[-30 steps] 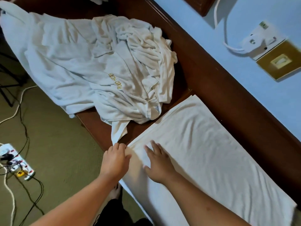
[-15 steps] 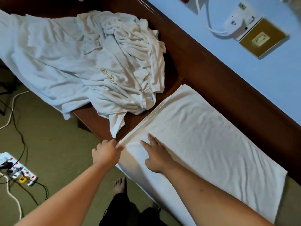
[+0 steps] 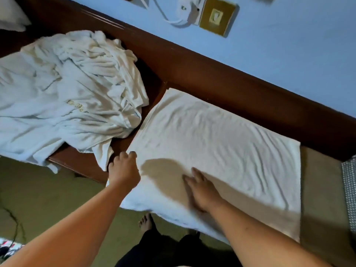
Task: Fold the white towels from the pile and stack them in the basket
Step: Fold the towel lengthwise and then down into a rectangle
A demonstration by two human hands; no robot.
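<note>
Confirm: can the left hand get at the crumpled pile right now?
Probably yes. The left hand grips the near corner of the flat towel, right beside a hanging tail of the crumpled pile, with nothing between them. It would have to let go first.

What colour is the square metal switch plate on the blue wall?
The square metal switch plate is brass gold; head view.

Gold stitched lettering (image 3: 76, 107) stands on a towel in the pile of white towels (image 3: 63, 93). It is too blurred to read.
</note>
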